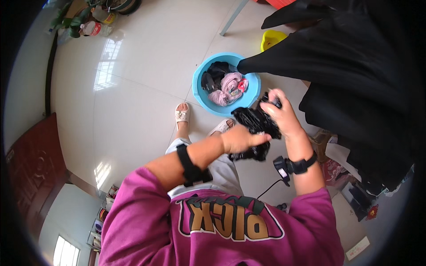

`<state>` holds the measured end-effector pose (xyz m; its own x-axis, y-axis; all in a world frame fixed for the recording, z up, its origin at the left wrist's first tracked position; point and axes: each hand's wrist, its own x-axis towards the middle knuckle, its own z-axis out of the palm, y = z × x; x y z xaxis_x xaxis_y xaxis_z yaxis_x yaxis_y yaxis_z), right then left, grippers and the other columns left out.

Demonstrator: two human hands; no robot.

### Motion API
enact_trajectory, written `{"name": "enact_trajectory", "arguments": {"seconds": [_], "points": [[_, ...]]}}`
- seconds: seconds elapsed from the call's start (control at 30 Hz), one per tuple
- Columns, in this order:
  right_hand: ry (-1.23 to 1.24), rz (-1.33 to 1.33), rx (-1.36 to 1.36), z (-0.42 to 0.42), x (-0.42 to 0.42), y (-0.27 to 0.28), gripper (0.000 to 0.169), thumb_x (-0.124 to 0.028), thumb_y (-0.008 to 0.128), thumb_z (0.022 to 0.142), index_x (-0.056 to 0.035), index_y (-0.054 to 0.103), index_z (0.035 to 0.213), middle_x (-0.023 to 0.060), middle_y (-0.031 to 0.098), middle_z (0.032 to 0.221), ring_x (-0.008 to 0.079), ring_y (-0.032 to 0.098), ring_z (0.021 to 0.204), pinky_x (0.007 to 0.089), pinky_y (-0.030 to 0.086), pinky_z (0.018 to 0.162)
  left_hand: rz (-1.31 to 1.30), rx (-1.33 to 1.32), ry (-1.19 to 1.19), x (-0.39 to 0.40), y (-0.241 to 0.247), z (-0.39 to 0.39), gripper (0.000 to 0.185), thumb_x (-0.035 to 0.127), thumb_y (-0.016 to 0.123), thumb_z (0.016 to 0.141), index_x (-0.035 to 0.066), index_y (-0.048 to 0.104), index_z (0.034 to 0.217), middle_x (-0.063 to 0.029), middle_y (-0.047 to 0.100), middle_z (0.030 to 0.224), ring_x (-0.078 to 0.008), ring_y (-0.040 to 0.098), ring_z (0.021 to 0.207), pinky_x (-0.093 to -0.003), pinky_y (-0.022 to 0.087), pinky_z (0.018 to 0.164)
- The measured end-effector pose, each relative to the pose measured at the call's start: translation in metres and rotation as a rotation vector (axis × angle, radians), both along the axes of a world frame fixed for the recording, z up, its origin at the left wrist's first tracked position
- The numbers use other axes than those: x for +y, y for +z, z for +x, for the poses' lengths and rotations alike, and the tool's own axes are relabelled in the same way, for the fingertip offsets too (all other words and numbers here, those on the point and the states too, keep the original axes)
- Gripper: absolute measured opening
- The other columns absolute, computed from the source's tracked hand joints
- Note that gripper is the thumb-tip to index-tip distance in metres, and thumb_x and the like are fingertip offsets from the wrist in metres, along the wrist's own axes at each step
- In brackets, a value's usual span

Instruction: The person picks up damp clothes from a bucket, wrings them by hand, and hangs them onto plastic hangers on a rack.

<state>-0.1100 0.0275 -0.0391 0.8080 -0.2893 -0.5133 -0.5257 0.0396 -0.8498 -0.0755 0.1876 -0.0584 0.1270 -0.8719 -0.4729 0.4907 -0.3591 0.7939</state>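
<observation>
Black crumpled material, which looks like a thin plastic bag (254,119), is bunched between my two hands in front of my body. My left hand (241,139) is closed on its lower part, with the thumb pointing right. Farther up and to the right, my right hand (278,108) pinches its upper end; the fingertips are blurred. Just beyond my hands, a light blue plastic basin (199,96) stands on the floor. Inside it lie a pink crumpled bag or cloth (231,84) and dark crumpled pieces (216,71).
Large black cloth (339,66) hangs at the right, one corner reaching over the basin's rim. A yellow plastic container (271,40) stands behind it. Plastic bottles (95,29) and potted plants are at the upper left. A dark red door (36,173) is at the left. My feet are near the basin.
</observation>
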Motion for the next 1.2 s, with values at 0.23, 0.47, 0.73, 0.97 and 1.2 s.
{"name": "enact_trajectory", "arguments": {"seconds": [0.23,0.47,0.73,0.97,1.2], "points": [[0.204,-0.512,-0.057,0.005,0.014,-0.065,0.026,-0.009,0.065,0.071,-0.0046,0.046,0.087,0.0048,0.052,0.084,0.0168,0.048,0.081,0.0299,0.041,0.077,0.125,-0.253,-0.070,-0.007,-0.076,-0.009,0.042,0.035,0.061,0.074,0.007,0.056,0.106,-0.0145,0.058,0.103,-0.0266,0.053,0.096,-0.0341,0.040,0.085],[0.194,-0.237,-0.083,0.010,0.002,-0.025,0.029,-0.003,0.070,0.070,-0.0050,0.050,0.091,0.0007,0.052,0.087,0.0102,0.049,0.084,0.0242,0.040,0.078,-0.132,0.049,-0.018,0.010,-0.044,0.009,0.075,0.055,0.050,0.080,0.000,0.032,0.128,-0.0157,0.040,0.128,-0.0267,0.040,0.117,-0.0333,0.029,0.099],[0.372,-0.668,-0.682,0.040,0.023,0.064,0.022,0.000,0.066,0.062,-0.0069,0.053,0.079,0.0112,0.048,0.093,0.0289,0.052,0.088,0.0361,0.044,0.077,0.197,1.059,0.482,0.010,-0.037,0.014,0.042,0.043,0.043,0.086,0.012,0.050,0.115,-0.0071,0.056,0.108,-0.0245,0.055,0.099,-0.0514,0.044,0.083],[0.243,-0.618,-0.904,0.020,0.046,0.108,0.030,-0.002,0.071,0.058,-0.0085,0.054,0.082,0.0115,0.044,0.097,0.0325,0.049,0.088,0.0439,0.044,0.076,-0.553,1.295,0.872,0.000,0.024,0.025,0.046,0.041,0.039,0.087,0.006,0.048,0.115,-0.0133,0.053,0.112,-0.0269,0.053,0.102,-0.0392,0.044,0.089],[-0.462,-0.011,-0.712,-0.008,0.041,0.105,0.025,-0.012,0.060,0.074,-0.0063,0.042,0.090,0.0115,0.043,0.100,0.0228,0.048,0.093,0.0348,0.038,0.084,-0.505,0.585,0.931,0.001,0.080,0.050,0.062,0.017,0.050,0.076,0.005,0.023,0.131,-0.0166,0.046,0.120,-0.0293,0.045,0.111,-0.0414,0.034,0.096]]}}
